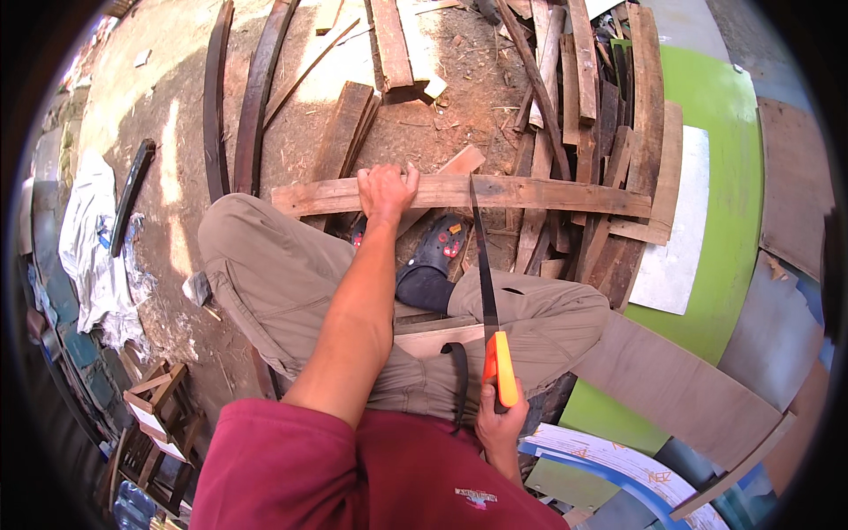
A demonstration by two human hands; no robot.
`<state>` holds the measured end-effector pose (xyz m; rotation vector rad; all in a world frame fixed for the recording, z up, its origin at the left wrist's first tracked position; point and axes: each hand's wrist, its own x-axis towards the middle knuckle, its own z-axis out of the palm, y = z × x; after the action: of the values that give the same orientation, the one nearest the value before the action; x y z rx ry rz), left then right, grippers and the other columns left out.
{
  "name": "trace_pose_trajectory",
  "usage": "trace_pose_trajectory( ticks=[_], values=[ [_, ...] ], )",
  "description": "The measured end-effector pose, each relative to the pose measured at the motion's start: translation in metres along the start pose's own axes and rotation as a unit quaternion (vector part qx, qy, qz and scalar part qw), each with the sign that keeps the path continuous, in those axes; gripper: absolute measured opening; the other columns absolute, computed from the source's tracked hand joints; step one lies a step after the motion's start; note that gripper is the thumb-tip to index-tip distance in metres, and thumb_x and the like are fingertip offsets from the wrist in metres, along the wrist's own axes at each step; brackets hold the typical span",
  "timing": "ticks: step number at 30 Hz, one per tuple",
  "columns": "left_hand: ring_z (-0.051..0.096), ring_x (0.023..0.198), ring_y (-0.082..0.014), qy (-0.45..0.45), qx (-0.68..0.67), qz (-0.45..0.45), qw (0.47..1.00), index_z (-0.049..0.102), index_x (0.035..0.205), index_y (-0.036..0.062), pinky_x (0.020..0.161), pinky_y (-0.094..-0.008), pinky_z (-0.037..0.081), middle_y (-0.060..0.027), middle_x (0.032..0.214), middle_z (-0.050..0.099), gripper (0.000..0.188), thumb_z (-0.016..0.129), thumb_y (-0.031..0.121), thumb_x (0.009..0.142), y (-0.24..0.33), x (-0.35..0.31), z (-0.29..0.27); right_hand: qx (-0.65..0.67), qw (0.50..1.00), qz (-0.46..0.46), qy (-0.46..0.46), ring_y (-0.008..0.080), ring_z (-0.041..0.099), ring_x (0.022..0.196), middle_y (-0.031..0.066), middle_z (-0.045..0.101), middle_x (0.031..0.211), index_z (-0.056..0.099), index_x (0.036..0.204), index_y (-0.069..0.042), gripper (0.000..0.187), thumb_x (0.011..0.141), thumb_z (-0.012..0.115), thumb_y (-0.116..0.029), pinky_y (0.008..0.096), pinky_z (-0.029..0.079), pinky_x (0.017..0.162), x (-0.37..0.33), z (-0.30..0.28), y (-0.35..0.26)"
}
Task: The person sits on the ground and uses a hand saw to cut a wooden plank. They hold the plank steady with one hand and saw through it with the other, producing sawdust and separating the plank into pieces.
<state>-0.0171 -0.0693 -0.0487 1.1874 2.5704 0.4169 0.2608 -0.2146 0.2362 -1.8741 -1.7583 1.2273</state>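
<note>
A long wooden plank lies crosswise in front of my knees. My left hand grips it left of its middle, fingers wrapped over the far edge. In my right hand, close to my body, is the handle of a handsaw with a yellow and orange grip. The saw's dark blade points away from me, and its tip reaches the plank to the right of my left hand. Beneath the plank, another board runs at a slant. My foot in a dark clog rests just nearer than the plank.
Stacked timber fills the far right, beside a green panel and a white sheet. Dark beams lie on the dirt ground at the far left. White cloth and a small wooden frame are on the left.
</note>
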Motion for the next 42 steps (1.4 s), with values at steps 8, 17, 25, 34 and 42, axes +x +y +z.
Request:
trace_pose_trajectory(
  ticks=[8,17,25,34,42],
  values=[
    [0.067,0.089,-0.0288,-0.015,-0.009,0.007,1.0,0.076,0.08,0.0058,0.087,-0.0408,0.039,-0.0166,0.085,0.073,0.045,0.052,0.042,0.093,0.008,-0.004,-0.002,0.045,0.997,-0.06,0.035,0.0193,0.065,0.065,0.014,0.068,0.07,0.069,0.09,0.003,0.028,0.096,0.068,-0.024,0.0348,0.05,0.065,0.217,0.102,0.033],
    [0.068,0.091,-0.0264,-0.026,0.027,-0.01,0.999,0.076,0.081,0.0071,0.087,-0.0413,0.038,-0.014,0.088,0.074,0.045,0.049,0.042,0.093,0.002,0.005,-0.007,0.029,0.999,-0.029,0.004,0.0135,0.053,0.059,0.0097,0.058,0.065,0.063,0.082,0.004,0.016,0.093,0.066,-0.008,0.0322,0.044,0.057,0.082,0.058,0.053],
    [0.067,0.089,-0.0254,-0.002,-0.001,0.005,1.0,0.075,0.076,0.008,0.086,-0.0409,0.038,-0.0122,0.086,0.074,0.044,0.051,0.041,0.092,0.003,-0.002,0.004,0.018,1.0,0.007,0.014,0.0095,0.063,0.065,0.0062,0.066,0.067,0.068,0.089,0.006,0.01,0.091,0.066,-0.004,0.0291,0.051,0.061,0.051,0.035,0.038],
    [0.067,0.095,-0.0257,-0.06,0.032,-0.009,0.998,0.076,0.084,0.0073,0.087,-0.041,0.038,-0.0141,0.091,0.075,0.045,0.05,0.043,0.092,0.004,0.005,-0.004,0.086,0.996,-0.028,0.019,0.0193,0.07,0.073,0.0141,0.07,0.075,0.069,0.092,0.002,0.011,0.089,0.066,-0.007,0.0339,0.053,0.072,0.21,0.128,0.045],
    [0.066,0.09,-0.0287,-0.029,0.002,0.001,1.0,0.075,0.082,0.0064,0.086,-0.0418,0.039,-0.0149,0.087,0.073,0.042,0.053,0.04,0.092,0.0,0.006,0.0,0.02,0.999,0.02,-0.045,0.012,0.063,0.066,0.0093,0.066,0.071,0.069,0.097,0.006,0.012,0.09,0.066,-0.003,0.0294,0.051,0.064,0.025,0.018,0.047]
  ],
)
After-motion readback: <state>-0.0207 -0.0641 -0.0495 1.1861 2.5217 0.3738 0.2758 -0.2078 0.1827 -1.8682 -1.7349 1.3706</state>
